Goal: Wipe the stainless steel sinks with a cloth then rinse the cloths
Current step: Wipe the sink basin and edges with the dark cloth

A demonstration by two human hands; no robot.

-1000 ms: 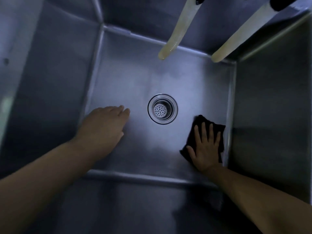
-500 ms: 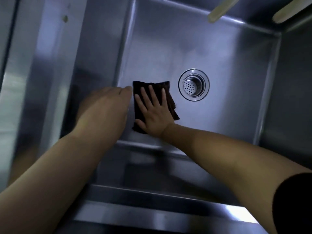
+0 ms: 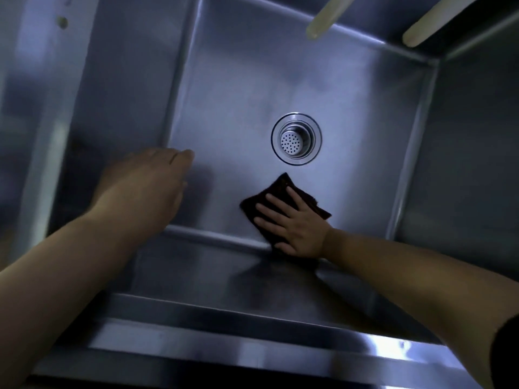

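right hand (image 3: 295, 226) presses dark cloth (image 3: 283, 186) on sink (image 3: 252, 80) floor.

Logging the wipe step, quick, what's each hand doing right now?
Left hand: open, holding nothing, low by the sink's left wall.
Right hand: open, fingers flat, pressing the dark cloth on the sink floor.

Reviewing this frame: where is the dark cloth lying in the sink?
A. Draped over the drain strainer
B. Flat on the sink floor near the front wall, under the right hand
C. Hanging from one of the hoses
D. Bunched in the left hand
B: the cloth lies flat on the sink floor, short of the drain, with the right hand pressing it with spread fingers.
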